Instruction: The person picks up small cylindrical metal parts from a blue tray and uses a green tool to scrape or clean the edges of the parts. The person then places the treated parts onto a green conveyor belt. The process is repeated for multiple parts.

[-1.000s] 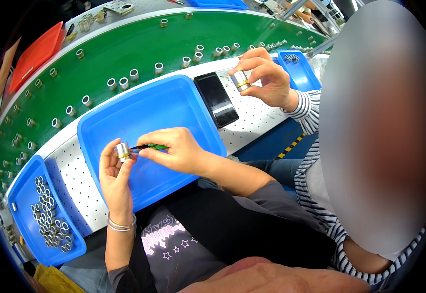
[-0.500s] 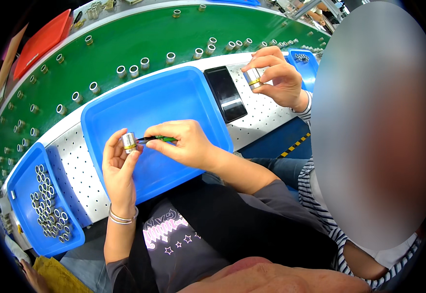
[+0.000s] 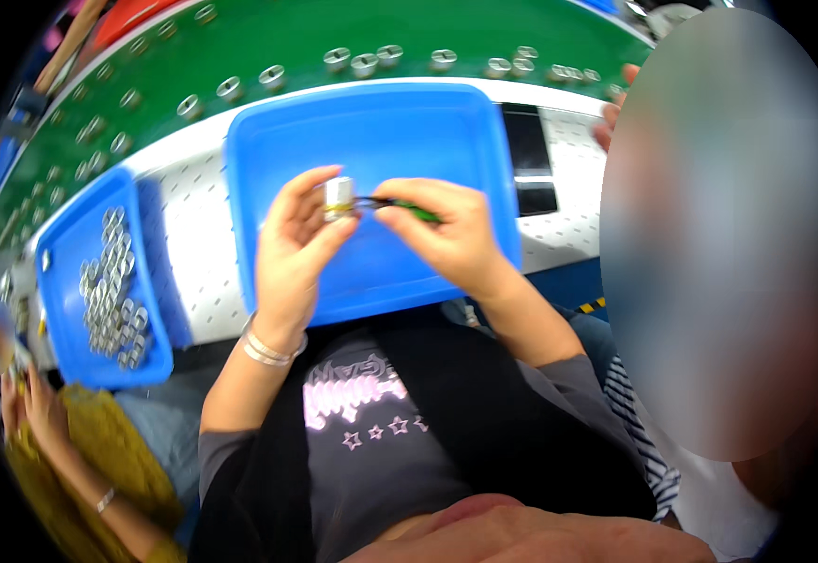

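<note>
My left hand (image 3: 298, 235) pinches a short silver metal cylinder (image 3: 338, 192) with a yellow band round its lower part, upright between thumb and fingers. From the right, my right hand (image 3: 456, 235) is closed on a slim hand tool (image 3: 420, 212) with green and black handles, perhaps tweezers or small pliers. Its dark tip reaches the cylinder's side near the yellow band; blur hides whether they touch. Both hands are above a large blue tray (image 3: 381, 286) whose visible floor is bare.
A smaller blue tray (image 3: 67, 310) at left holds many metal rings. Similar cylinders stand along the green belt (image 3: 306, 38) at the back. A black flat panel (image 3: 533, 178) lies right of the large tray. Co-workers sit at both sides; a hand (image 3: 43, 413) shows lower left.
The whole view has shifted, so trays and belt sit elsewhere in it. My hands keep the same grip on cylinder and tool. The right co-worker's hand is now mostly hidden, its cylinder out of sight.
</note>
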{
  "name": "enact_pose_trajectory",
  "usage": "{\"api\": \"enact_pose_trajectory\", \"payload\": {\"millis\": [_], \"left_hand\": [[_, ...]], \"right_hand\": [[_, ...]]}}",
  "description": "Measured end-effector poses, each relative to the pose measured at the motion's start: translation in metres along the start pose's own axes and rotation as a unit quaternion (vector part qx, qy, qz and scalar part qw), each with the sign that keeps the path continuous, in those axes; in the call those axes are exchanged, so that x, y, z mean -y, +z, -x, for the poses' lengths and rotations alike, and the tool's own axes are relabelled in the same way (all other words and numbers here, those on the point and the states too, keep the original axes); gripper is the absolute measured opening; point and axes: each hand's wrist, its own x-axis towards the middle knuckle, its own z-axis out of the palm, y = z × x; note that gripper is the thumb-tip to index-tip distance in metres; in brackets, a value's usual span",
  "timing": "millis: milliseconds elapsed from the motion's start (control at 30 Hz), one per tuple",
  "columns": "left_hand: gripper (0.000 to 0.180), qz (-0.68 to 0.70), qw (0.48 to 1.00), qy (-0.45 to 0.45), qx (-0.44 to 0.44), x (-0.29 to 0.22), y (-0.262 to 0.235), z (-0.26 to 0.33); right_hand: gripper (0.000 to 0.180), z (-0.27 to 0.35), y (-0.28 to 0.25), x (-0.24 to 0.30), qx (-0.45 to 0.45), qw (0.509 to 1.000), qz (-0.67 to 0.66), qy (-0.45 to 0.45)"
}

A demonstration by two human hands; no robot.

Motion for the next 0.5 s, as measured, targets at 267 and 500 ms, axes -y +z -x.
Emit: {"api": "enact_pose_trajectory", "payload": {"millis": [267,500], "left_hand": [[0.05,0.001,1.0,-0.003,0.014,-0.0015,-0.0035,0.0017],[0.051,0.007,1.0,-0.004,0.018,0.0002,0.0001,0.0012]], "right_hand": [[0.017,-0.0004,0.001,0.0057,0.013,0.999,0.027,-0.013],[0.016,-0.0014,-0.0023,0.007,0.023,0.999,0.039,-0.023]]}}
